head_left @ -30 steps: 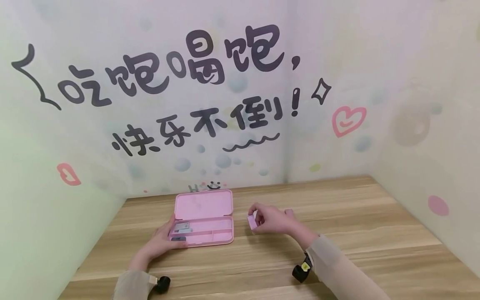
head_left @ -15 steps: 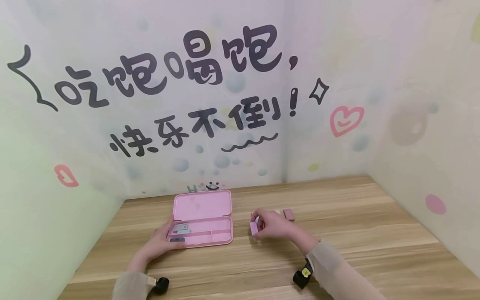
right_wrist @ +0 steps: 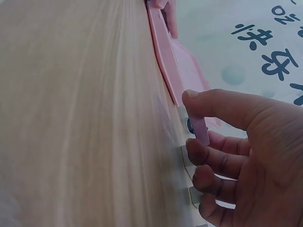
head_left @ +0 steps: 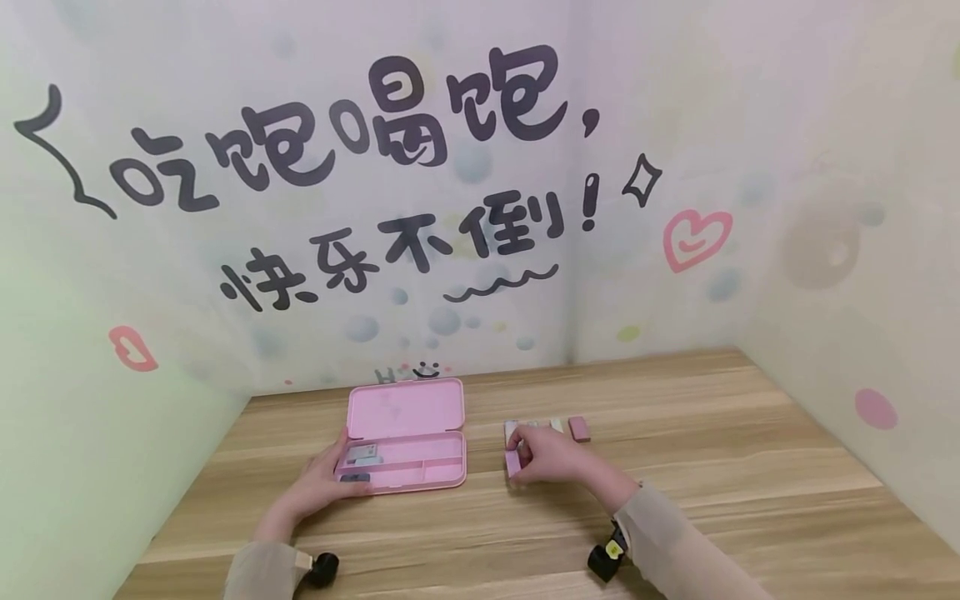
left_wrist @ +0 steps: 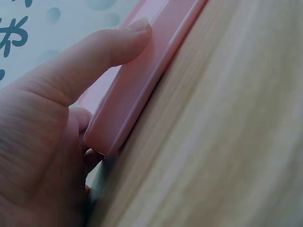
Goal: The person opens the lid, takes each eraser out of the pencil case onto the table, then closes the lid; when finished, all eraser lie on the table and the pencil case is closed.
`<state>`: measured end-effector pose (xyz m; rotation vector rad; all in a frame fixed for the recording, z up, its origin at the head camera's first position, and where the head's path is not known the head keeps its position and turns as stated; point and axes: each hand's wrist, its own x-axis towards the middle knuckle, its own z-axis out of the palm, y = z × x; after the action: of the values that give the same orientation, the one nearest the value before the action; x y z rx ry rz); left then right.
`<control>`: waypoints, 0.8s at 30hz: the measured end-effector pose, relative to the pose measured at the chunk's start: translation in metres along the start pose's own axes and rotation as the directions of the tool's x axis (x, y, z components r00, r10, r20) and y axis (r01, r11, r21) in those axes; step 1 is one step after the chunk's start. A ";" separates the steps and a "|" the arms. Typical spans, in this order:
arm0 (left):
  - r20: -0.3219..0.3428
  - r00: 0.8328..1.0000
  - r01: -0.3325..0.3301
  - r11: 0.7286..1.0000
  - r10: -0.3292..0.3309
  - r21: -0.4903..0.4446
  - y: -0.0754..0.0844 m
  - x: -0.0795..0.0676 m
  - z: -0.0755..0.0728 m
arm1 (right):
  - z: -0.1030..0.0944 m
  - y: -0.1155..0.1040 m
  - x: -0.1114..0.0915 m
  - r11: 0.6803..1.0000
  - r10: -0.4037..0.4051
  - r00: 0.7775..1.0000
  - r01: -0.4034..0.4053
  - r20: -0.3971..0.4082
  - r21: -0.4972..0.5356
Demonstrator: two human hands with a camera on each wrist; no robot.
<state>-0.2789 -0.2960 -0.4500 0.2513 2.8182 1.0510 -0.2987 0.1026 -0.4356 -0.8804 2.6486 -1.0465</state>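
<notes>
Case [head_left: 405, 451] lies open on the table [head_left: 487, 533], its lid [head_left: 407, 408] tipped back on the wall side, which leaves every compartment uncovered. Left hand [head_left: 318, 481] grips the left end: its wrist view shows the thumb pressed along the front wall and the fingers bent round the end. That hold probably serves to steady the case, as it looks light enough to slide. Grey block [head_left: 363, 454] sits at the left of the long back compartment; dark block [head_left: 356, 478] is in the front left one, beside the thumb. Both lie at the left end, so most of the floor to their right shows bare.

Right hand [head_left: 555, 457] is well apart from the case, pinching the lilac block [head_left: 513, 464] between thumb and fingertips. It seems held by its two ends, perhaps because that is the easiest purchase on so slim a thing and leaves its broad faces free. Whether it touches the table I cannot tell. Just beyond it is the white block [head_left: 512, 428], partly hidden by the fingers; then come a pale block [head_left: 533, 424], mostly covered, the cream block [head_left: 557, 424] and the pink block [head_left: 579, 429], in a row whose gaps would let fingers in between
</notes>
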 end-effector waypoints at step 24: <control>0.016 0.999 0.029 1.000 -0.028 -0.005 0.000 0.002 0.001 | 0.003 0.003 -0.002 0.998 0.066 0.998 -0.066 0.023 -0.023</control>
<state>-0.2807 -0.2951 -0.4504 0.2174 2.7957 1.0459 -0.2971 0.1042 -0.4398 -0.7989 2.6553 -0.9866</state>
